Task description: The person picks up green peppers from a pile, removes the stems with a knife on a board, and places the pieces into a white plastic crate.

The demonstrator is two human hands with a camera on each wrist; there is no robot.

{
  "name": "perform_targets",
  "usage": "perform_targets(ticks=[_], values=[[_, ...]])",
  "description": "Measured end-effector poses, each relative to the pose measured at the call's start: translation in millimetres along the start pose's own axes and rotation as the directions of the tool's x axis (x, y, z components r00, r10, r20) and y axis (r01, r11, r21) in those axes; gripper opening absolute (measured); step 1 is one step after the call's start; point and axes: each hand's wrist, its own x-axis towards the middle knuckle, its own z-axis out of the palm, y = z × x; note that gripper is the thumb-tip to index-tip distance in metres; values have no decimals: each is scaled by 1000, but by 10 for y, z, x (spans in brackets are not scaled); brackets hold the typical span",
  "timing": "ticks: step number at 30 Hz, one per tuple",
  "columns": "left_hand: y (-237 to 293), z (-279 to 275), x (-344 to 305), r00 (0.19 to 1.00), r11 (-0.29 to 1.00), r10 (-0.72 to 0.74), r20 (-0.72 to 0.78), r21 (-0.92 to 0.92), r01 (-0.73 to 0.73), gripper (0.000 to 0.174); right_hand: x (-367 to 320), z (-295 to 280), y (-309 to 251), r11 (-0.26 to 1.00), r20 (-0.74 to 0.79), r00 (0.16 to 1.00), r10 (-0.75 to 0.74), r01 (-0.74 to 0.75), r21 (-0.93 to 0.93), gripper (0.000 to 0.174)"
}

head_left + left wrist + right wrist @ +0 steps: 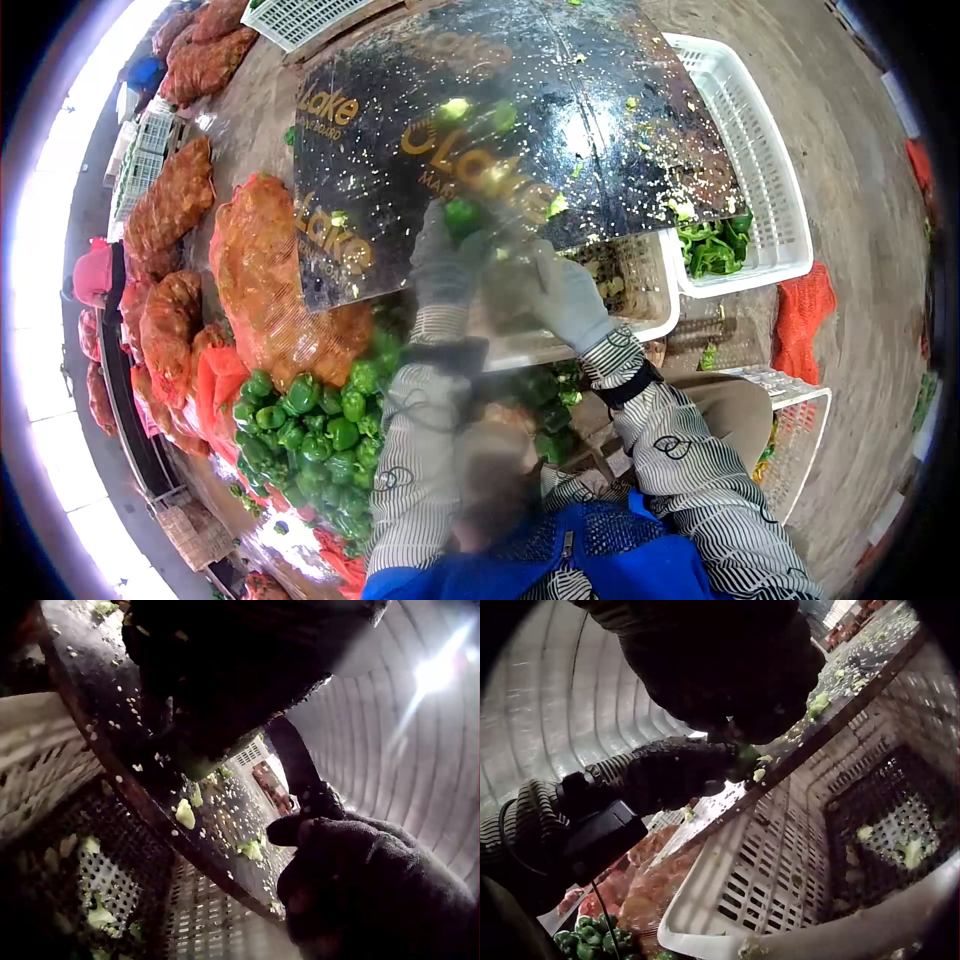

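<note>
At the near edge of the black board (370, 130), my gloved left hand (440, 265) holds a green pepper (462, 218). The left wrist view has this hand (225, 667) dark and close, with a green pepper (196, 765) partly hidden below it. My right hand (575, 300) is just right of the left, its front blurred in the head view. In the left wrist view the right hand (367, 877) grips a knife with a dark curved blade (292, 754). The right wrist view shows the left hand (679, 769) around the pepper (744, 761); the right hand (720, 667) is dark.
Seeds and green scraps lie over the board. Below its near edge stands a white crate (720, 885) with scraps inside. To the right, another white crate (785, 190) contains green pepper pieces (715, 248). Whole green peppers (320, 430) lie at lower left, beside filled net sacks (270, 280).
</note>
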Motion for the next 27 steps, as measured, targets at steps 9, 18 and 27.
perform_targets(ticks=[9, 18, 27], values=[[287, -228, -69, 985, 999, -39, 170, -29, 44, 73, 133, -89, -173, 959, 150, 985, 87, -42, -281, 38], [57, -20, 11, 920, 917, 388, -52, 118, -380, 60, 208, 297, -21, 949, 123, 987, 108, -65, -308, 26], [-666, 203, 368, 947, 702, -319, -49, -683, 201, 42, -370, 167, 734, 988, -148, 983, -110, 92, -123, 36]])
